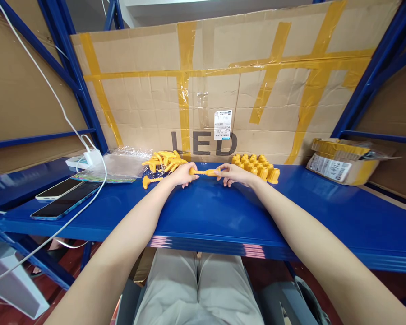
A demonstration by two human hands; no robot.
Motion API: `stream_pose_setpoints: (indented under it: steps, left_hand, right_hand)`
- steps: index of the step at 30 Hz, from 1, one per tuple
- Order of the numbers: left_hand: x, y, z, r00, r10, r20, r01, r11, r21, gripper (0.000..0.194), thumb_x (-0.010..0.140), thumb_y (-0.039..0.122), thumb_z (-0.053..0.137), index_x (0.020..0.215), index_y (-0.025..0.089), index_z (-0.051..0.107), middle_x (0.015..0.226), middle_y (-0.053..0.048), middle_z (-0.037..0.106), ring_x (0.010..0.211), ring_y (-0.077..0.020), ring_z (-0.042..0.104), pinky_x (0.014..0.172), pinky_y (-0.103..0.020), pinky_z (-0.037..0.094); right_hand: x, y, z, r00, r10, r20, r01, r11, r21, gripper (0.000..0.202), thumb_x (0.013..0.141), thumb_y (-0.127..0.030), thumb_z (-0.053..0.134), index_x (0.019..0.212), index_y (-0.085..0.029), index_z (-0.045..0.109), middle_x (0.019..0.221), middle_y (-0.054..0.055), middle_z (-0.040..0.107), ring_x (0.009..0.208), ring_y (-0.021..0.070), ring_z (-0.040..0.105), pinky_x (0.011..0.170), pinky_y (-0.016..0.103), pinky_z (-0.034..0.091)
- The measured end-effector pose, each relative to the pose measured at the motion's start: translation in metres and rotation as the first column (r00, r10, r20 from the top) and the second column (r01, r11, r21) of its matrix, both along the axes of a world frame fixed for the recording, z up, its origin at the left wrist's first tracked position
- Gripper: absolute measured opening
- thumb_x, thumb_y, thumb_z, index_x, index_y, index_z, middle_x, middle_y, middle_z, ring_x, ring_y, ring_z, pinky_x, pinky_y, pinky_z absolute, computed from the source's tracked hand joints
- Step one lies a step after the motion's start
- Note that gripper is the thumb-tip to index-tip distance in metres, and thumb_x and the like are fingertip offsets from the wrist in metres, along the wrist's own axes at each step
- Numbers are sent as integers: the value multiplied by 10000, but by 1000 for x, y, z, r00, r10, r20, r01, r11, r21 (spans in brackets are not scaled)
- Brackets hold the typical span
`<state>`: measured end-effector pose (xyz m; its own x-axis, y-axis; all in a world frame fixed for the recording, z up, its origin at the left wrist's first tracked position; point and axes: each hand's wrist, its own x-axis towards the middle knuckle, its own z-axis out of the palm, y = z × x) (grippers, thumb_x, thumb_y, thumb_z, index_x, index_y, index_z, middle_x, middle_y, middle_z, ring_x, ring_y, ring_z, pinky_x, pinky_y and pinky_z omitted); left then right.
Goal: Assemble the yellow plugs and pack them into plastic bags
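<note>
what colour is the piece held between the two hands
The held piece is yellow-orange, seen in the head view.

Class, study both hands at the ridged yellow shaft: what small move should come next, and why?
Probably a gentle twist by the right hand while the left hand steadies its end: the ridged yellow shaft stretches between them, meeting a thicker section near the right.

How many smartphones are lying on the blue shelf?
2, both at the left end: the pale-edged smartphone farther back, and the blue-edged smartphone just in front of it.
</note>
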<state>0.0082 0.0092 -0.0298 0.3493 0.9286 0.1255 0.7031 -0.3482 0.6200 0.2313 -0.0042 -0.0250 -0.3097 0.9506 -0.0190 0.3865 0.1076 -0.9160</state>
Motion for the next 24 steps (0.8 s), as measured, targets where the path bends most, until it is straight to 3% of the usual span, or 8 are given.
stream_pose_setpoints:
  steps: [4,10,19,24]
  left_hand:
    - [0,-2,2,1000,-19,14,18,1000,6,174,848,180,592,921,194,435,469,96,481,319,-88,482,319,-158,366]
    - [-1,-4,3,999,-34,43,33,999,9,182,844,197,602,907,192,432,470,100,495,308,-84,486,317,-156,380]
    - [-1,-2,1,998,-38,60,36,999,28,153,862,226,582,922,185,448,477,91,499,337,-90,524,325,-155,417]
    - [-2,0,0,998,-36,61,34,999,30,151,863,234,581,931,187,455,486,87,500,343,-100,532,320,-164,422]
  right_hand:
    - [2,4,-4,1000,11,6,-12,996,88,393,687,-252,805,928,-161,508,696,-26,623,506,94,621,461,181,486]
    - [4,10,-8,1000,24,12,-25,990,137,374,683,-315,801,877,-154,524,700,8,663,512,98,627,466,183,477]
    - [2,8,-7,1000,-4,29,-1,986,165,300,707,-270,786,848,-140,554,706,22,682,499,93,624,475,182,455]
    - [2,6,-5,999,8,49,-16,986,168,243,752,-272,748,840,-129,573,807,67,716,494,84,625,479,179,453]
